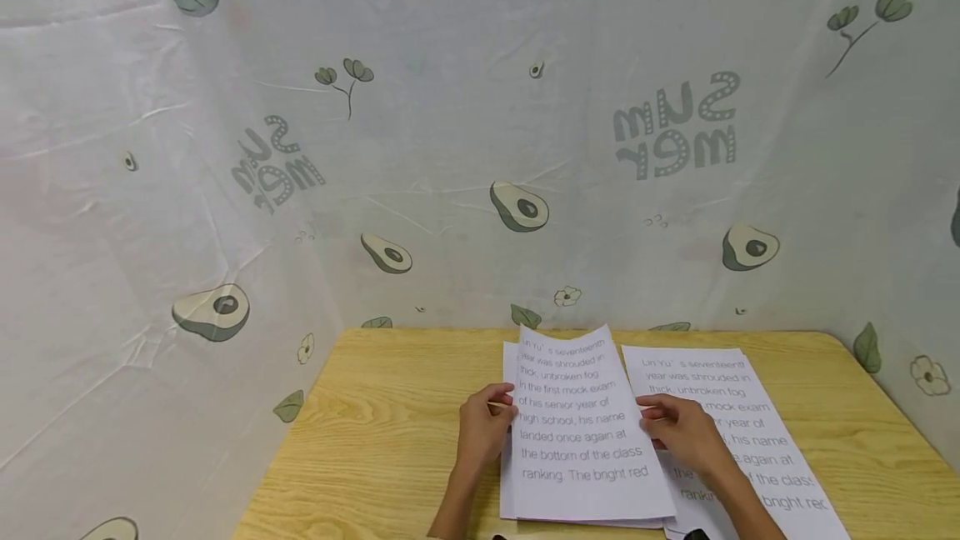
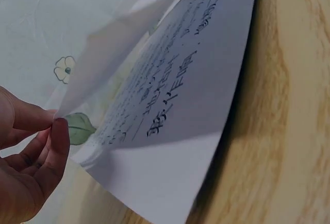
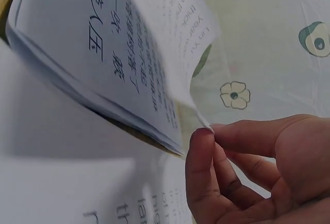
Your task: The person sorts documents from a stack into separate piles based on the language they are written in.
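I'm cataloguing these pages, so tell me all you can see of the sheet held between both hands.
The sheet looks like thin white paper, printed in grey English lettering from "Lin Yu's seventeenth" to "The bright red". The left hand and right hand pinch its side edges, holding it bowed above a stack of pages. Whether its near edge touches the stack is unclear.

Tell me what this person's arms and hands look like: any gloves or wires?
The left hand and right hand are ordinary five-fingered human hands. No gloves, rings, markings or wires show. The left forearm and right forearm are bare over most of what shows; whether sleeves begin farther back, I can't tell.
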{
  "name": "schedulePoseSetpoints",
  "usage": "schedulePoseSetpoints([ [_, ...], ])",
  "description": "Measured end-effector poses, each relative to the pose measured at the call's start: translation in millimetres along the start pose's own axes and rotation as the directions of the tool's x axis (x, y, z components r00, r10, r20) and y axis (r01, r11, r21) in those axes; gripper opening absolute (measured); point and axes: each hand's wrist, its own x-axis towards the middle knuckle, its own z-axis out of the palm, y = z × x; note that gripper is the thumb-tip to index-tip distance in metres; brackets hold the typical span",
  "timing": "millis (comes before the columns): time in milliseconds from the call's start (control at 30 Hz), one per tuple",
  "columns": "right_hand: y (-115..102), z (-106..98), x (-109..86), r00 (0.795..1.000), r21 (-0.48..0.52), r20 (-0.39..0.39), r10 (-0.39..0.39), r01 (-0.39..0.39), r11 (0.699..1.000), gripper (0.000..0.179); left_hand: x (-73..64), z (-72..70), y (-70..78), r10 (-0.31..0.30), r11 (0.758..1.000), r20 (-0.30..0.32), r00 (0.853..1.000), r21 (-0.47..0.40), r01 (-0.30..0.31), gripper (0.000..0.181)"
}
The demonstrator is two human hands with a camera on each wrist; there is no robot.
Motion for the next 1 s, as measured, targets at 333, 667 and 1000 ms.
schedulePoseSetpoints([
  [333,6.3,-19.5,-0.6,1.0,-0.013,-0.004,0.006,-0.006,1.0,0.044,0.3,10.7,5.9,-0.024,0.996,0.016,1.0,-0.087,0.025,0.032],
  [667,20.1,-45.5,-2.9,1.0,-0.043,0.003,0.011,-0.011,0.999,0.046,-4.2,37.3,15.1,-0.05,0.993,0.039,0.998,-0.101,0.054,0.033],
  [1000,34.8,-71.2,-8.4,1.0,-0.065,-0.002,0.021,-0.021,0.998,0.049,-5.0,65.9,23.1,-0.044,0.991,0.058,0.997,-0.121,0.051,0.033],
])
